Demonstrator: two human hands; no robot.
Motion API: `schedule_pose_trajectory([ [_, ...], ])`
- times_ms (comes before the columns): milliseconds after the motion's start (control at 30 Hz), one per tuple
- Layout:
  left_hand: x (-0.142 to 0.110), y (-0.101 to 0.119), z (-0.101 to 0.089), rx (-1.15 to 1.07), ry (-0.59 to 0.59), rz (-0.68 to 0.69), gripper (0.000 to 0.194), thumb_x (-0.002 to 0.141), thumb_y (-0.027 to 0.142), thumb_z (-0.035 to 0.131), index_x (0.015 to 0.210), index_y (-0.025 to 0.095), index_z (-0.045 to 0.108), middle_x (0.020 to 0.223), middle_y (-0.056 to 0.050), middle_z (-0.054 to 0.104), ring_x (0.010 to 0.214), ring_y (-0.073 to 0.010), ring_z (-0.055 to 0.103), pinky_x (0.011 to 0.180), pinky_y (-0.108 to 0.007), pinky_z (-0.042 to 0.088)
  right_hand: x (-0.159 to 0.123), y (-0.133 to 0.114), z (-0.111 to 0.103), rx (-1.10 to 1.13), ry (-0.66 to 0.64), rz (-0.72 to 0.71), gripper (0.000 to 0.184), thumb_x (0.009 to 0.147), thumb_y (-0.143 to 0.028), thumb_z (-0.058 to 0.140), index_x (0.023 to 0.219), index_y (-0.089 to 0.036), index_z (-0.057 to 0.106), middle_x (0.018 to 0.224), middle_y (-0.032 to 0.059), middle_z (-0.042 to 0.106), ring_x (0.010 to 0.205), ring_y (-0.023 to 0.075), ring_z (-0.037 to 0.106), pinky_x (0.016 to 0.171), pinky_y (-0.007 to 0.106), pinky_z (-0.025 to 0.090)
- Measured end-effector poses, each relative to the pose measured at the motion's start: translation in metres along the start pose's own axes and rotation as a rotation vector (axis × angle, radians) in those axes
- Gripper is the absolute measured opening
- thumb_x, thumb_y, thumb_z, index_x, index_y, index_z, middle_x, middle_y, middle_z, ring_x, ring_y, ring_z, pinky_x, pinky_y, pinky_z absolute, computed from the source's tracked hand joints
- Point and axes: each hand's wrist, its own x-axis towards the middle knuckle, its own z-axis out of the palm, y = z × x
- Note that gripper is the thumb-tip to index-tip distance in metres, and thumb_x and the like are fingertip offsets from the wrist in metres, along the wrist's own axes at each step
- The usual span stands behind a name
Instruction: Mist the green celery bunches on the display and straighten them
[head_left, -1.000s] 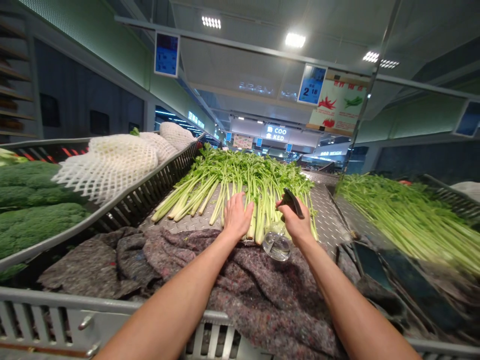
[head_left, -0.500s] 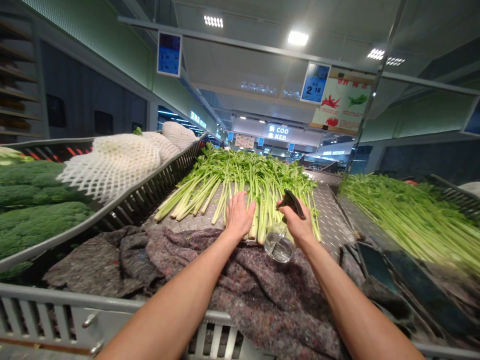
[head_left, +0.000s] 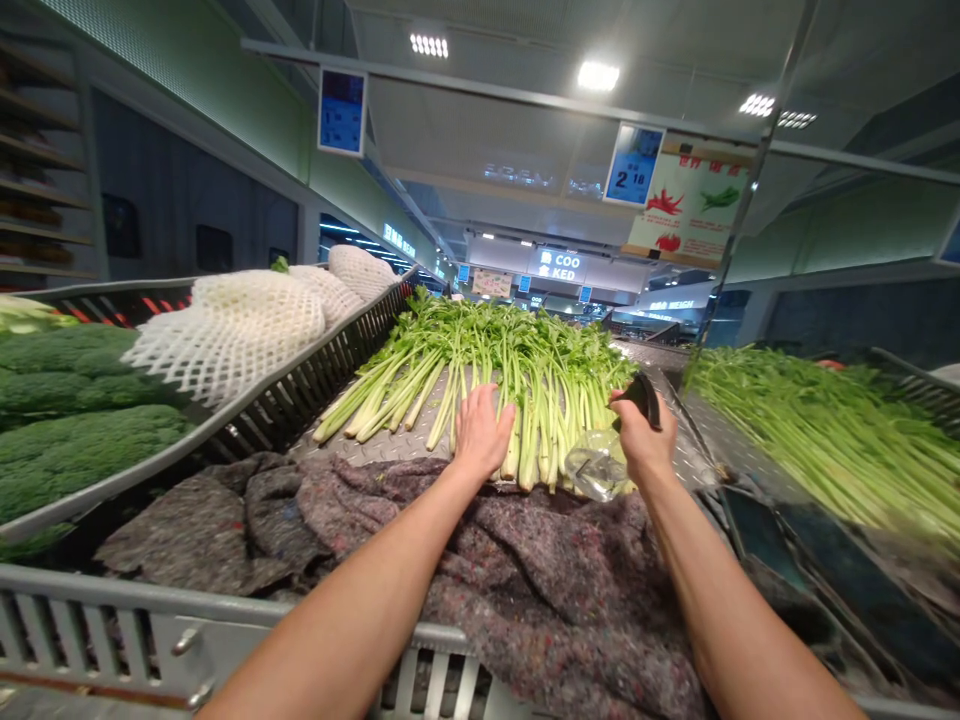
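The left hand (head_left: 481,432) lies flat, fingers spread, on the cut ends of the celery stalks (head_left: 495,370), which fan out leaf-end far across a metal tread-plate surface (head_left: 375,445) in the middle of the scene. The right hand (head_left: 639,440) is closed around the black trigger head of a clear spray bottle (head_left: 600,465) – the bottle tilts with its base toward the near left, just beside the right edge of the celery and above the grey felt blanket (head_left: 525,570) that covers the near part of the display. Left of the celery, past a slotted metal divider (head_left: 300,385), sit white vegetables in foam netting (head_left: 232,325) and, nearer left, heads of broccoli (head_left: 67,420). To the right a second bed of thin green stalks (head_left: 817,430) runs near to far. A blue price tag (head_left: 634,165) hangs overhead – its digits are partly legible
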Motion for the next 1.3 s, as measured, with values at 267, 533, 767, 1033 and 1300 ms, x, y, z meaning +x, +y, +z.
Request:
schedule_pose_trajectory([
  [267, -0.001, 0.0, 0.0, -0.005, 0.005, 0.018, 0.04, 0.079, 0.034, 0.036, 0.113, 0.014, 0.042, 0.119, -0.011, 0.046, 0.112, -0.0247, 0.039, 0.094, -0.043, 0.032, -0.001, -0.006, -0.002, -0.097, -0.02, 0.031, 0.03, 0.056, -0.032, 0.056, 0.082, -0.018, 0.063, 0.066, -0.0009, 0.057, 0.056, 0.0126, 0.047, 0.048, 0.024, 0.035],
  [533, -0.001, 0.0, -0.002, 0.012, 0.006, 0.018, 0.04, 0.079, 0.034, 0.037, 0.114, 0.014, 0.041, 0.117, -0.012, 0.047, 0.11, -0.0255, 0.04, 0.092, -0.043, 0.033, 0.013, 0.006, -0.02, -0.236, 0.12, -0.007, 0.027, 0.057, -0.032, 0.055, 0.079, -0.019, 0.063, 0.066, -0.0009, 0.057, 0.059, 0.0138, 0.047, 0.054, 0.025, 0.035],
  [767, -0.002, 0.004, 0.0, -0.016, -0.001, 0.081, 0.041, 0.08, 0.034, 0.035, 0.114, 0.013, 0.041, 0.118, -0.012, 0.045, 0.111, -0.024, 0.039, 0.093, -0.042, 0.032, 0.013, -0.003, -0.027, -0.223, 0.025, 0.031, 0.026, 0.053, -0.033, 0.058, 0.073, -0.016, 0.061, 0.058, -0.0024, 0.052, 0.053, 0.0116, 0.044, 0.049, 0.023, 0.033],
  [1033, 0.0, 0.004, -0.001, -0.024, 0.009, 0.083, 0.041, 0.08, 0.034, 0.035, 0.114, 0.013, 0.041, 0.118, -0.012, 0.046, 0.111, -0.0246, 0.039, 0.093, -0.042, 0.032, 0.005, 0.003, -0.047, -0.214, 0.016, -0.013, 0.03, 0.055, -0.034, 0.058, 0.079, -0.016, 0.063, 0.065, 0.0004, 0.058, 0.058, 0.0135, 0.049, 0.051, 0.023, 0.035],
  [1300, -0.002, 0.008, -0.002, -0.049, 0.026, 0.102, 0.041, 0.08, 0.034, 0.035, 0.114, 0.013, 0.041, 0.119, -0.012, 0.046, 0.112, -0.0239, 0.038, 0.094, -0.042, 0.031, -0.018, -0.005, -0.083, -0.281, -0.067, -0.036, 0.025, 0.06, -0.033, 0.054, 0.077, -0.019, 0.063, 0.073, 0.0004, 0.062, 0.064, 0.0154, 0.053, 0.058, 0.024, 0.038],
])
